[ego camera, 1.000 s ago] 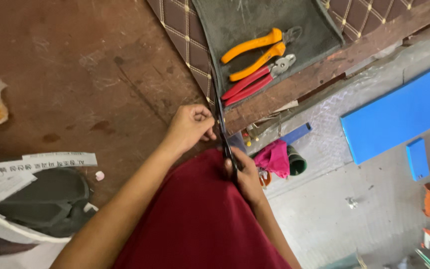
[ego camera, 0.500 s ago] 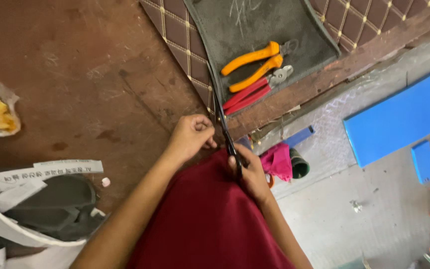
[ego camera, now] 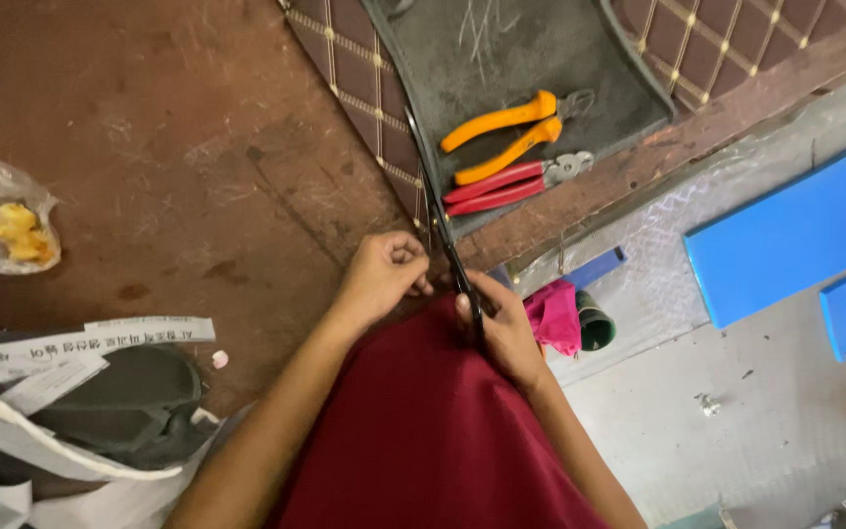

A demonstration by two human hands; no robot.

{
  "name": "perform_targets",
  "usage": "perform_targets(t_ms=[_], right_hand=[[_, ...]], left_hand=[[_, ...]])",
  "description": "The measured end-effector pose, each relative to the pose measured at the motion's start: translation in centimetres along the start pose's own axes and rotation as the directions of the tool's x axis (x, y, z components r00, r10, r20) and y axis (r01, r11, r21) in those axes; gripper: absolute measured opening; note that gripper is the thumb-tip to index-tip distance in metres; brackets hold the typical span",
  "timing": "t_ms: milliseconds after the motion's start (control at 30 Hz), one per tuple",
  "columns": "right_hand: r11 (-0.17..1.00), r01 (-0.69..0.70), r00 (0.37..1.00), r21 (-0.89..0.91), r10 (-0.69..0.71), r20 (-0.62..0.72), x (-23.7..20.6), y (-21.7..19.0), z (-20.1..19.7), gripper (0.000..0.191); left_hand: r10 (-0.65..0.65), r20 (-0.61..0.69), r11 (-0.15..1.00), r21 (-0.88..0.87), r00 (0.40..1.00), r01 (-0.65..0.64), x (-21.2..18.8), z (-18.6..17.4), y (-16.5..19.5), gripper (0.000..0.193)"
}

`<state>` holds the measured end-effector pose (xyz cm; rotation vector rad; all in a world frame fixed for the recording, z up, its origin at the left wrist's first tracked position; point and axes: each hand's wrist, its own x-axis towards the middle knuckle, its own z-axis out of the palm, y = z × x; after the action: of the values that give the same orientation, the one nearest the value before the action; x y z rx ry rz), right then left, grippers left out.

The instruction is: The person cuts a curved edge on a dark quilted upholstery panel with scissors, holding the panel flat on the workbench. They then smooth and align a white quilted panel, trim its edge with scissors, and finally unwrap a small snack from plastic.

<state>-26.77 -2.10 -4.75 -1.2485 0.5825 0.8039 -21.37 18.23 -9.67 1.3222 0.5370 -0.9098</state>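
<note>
Scissors (ego camera: 447, 245) with dark blades run along the edge of the quilted brown mat (ego camera: 345, 59), and we hold their handles in our right hand (ego camera: 501, 328), fingers closed around them, so the blades can follow the dark grey trim (ego camera: 540, 59); our left hand (ego camera: 384, 274) is curled tight, pinching the mat's near edge beside the blades, seemingly to keep it taut. Past the blades, orange pliers (ego camera: 501, 132) and red pliers (ego camera: 511, 181) lie on the grey part, close to the line of the blades; a plastic bag (ego camera: 2, 220) sits far left on the brown table (ego camera: 149, 147), and a pink cloth (ego camera: 552, 315) lies just beside our right hand.
</note>
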Motion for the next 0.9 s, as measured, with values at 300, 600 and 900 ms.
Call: perform_targets(t_ms=[300,600,900], right_hand=[[0.999,0.028,1.0,-0.02,-0.028,-0.008,0.7,-2.0,-0.3,0.042],[1.0,-0.025,0.999,0.01,0.025,0.038,1.1,-4.4,0.1,0.043],[0.997,0.019,0.999,-0.081,-0.015,0.046,3.1,-5.8,-0.1,0.043]], left_hand=[[0.023,-0.007,1.0,0.009,1.0,-0.023,-0.2,-0.1,0.7,0.007],[0.016,0.024,1.0,0.0,1.0,-0.016,0.0,-0.1,0.4,0.007],[0.006,0.02,0.997,0.075,1.0,-0.007,-0.1,-0.3,0.7,0.006]])
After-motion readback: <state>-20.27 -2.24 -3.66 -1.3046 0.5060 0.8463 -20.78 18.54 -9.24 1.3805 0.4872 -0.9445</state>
